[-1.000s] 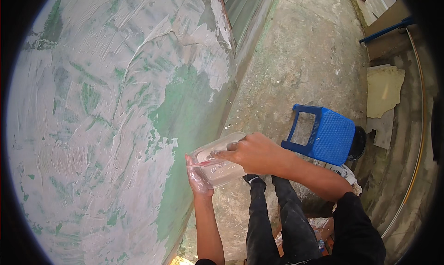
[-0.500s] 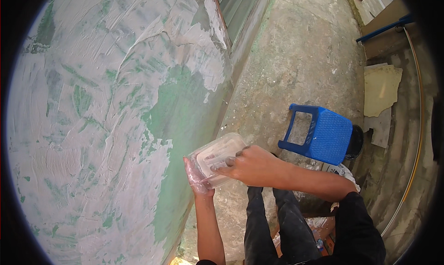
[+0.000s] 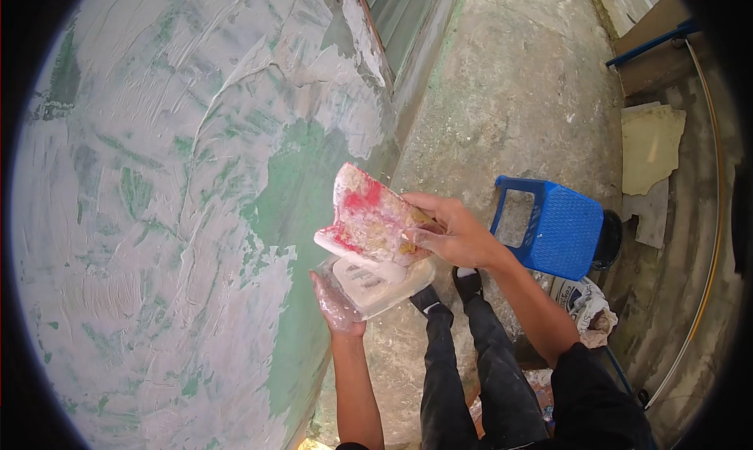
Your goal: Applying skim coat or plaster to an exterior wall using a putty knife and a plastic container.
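Right hand (image 3: 456, 234) higher since my last frame, grip on red-and-white piece (image 3: 372, 218), perhaps a scraper; left hand (image 3: 335, 302) round clear tub (image 3: 390, 301).

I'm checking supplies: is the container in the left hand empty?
Not empty: pale paste shows inside the clear container in the left hand. I cannot tell how full.

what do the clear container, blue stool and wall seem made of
Clear container: probably plastic, glossy, its walls see-through. Blue stool: likely moulded plastic, slightly shiny, with a textured seat. Wall: apparently matte whitish filler, ridged over green paint; base hidden.
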The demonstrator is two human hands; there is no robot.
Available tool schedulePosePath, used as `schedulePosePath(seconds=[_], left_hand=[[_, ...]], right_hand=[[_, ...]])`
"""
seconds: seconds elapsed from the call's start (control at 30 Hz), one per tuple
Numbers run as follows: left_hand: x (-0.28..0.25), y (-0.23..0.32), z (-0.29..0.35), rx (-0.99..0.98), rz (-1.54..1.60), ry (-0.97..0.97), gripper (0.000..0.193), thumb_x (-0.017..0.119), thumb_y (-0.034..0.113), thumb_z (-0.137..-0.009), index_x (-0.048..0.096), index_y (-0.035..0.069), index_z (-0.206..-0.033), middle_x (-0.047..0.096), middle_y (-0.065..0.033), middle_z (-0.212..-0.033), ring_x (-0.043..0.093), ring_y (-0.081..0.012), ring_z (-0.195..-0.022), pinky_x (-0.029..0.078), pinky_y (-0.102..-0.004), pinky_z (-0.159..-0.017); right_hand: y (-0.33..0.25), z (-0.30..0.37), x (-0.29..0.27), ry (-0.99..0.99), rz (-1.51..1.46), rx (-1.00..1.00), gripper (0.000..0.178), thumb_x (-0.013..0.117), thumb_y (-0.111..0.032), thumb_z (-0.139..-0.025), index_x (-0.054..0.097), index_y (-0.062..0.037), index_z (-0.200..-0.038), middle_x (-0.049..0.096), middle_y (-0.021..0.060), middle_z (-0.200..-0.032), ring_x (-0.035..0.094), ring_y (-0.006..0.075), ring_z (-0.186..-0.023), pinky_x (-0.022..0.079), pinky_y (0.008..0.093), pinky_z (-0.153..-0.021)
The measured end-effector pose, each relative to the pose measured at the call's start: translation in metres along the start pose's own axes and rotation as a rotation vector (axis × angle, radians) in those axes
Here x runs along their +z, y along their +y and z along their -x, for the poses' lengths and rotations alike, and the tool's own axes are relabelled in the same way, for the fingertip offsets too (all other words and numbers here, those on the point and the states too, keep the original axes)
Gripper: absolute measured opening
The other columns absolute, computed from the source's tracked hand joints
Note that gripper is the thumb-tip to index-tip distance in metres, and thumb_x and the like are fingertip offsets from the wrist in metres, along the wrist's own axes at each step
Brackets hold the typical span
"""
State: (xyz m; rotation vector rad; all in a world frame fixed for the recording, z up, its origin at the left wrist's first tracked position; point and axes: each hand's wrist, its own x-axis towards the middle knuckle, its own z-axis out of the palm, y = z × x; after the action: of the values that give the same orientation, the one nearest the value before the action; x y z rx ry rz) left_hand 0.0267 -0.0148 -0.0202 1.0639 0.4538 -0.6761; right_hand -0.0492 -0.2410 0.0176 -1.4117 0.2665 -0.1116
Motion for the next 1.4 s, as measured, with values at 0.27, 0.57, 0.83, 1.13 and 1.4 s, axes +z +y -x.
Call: schedulePosePath(seconds=[0.27, 0.57, 0.83, 1.13, 1.4], left_hand=[[-0.009, 0.005, -0.009, -0.051, 0.037, -0.045, 0.068, 0.030, 0.058, -0.101, 0.037, 0.006, -0.144, 0.047, -0.0151, -0.141, 0.047, -0.0344, -0.127, 0.038, -0.0482, -0.108], [-0.024, 0.003, -0.009, 0.012, 0.000, -0.019, 0.075, 0.033, 0.062, -0.099, 0.034, 0.004, -0.145, 0.044, -0.0140, -0.145, 0.043, -0.0311, -0.131, 0.034, -0.0431, -0.111], [-0.035, 0.009, -0.006, -0.006, 0.040, -0.027, 0.071, 0.031, 0.060, -0.100, 0.034, 0.006, -0.145, 0.045, -0.0162, -0.142, 0.048, -0.0349, -0.126, 0.041, -0.0492, -0.105], [-0.073, -0.014, -0.011, -0.022, -0.043, 0.013, 0.068, 0.030, 0.060, -0.100, 0.035, 0.006, -0.143, 0.050, -0.0165, -0.135, 0.051, -0.0349, -0.121, 0.042, -0.0489, -0.104], [-0.127, -0.029, -0.008, -0.008, -0.129, 0.122, 0.076, 0.033, 0.064, -0.098, 0.032, 0.006, -0.147, 0.042, -0.0121, -0.146, 0.041, -0.0290, -0.134, 0.033, -0.0424, -0.112]], right_hand=[[0.013, -0.002, 0.008, 0.093, -0.031, 0.024, 0.047, 0.055, 0.008, -0.087, 0.050, 0.0008, -0.133, 0.062, 0.0166, -0.121, 0.064, 0.0254, -0.106, 0.050, 0.0385, -0.095], [-0.018, 0.008, 0.026, -0.093, 0.569, -0.059, 0.047, 0.059, 0.007, -0.080, 0.053, -0.0028, -0.126, 0.065, 0.0273, -0.098, 0.062, 0.0469, -0.089, 0.050, 0.0445, -0.080], [0.002, 0.003, 0.036, 0.075, -0.198, -0.008, 0.030, 0.054, 0.008, -0.091, 0.053, 0.0001, -0.120, 0.064, 0.0155, -0.108, 0.064, 0.0185, -0.099, 0.054, 0.0366, -0.086], [0.038, -0.071, 0.081, 0.513, 0.314, -0.584, 0.057, 0.057, 0.012, -0.082, 0.051, -0.0059, -0.136, 0.066, 0.0203, -0.103, 0.068, 0.0332, -0.087, 0.052, 0.0398, -0.072], [0.068, -0.049, 0.157, 0.442, 0.352, -0.627, 0.078, 0.058, 0.016, -0.068, 0.048, -0.0069, -0.142, 0.057, 0.0188, -0.135, 0.065, 0.0348, -0.108, 0.056, 0.0374, -0.085]])
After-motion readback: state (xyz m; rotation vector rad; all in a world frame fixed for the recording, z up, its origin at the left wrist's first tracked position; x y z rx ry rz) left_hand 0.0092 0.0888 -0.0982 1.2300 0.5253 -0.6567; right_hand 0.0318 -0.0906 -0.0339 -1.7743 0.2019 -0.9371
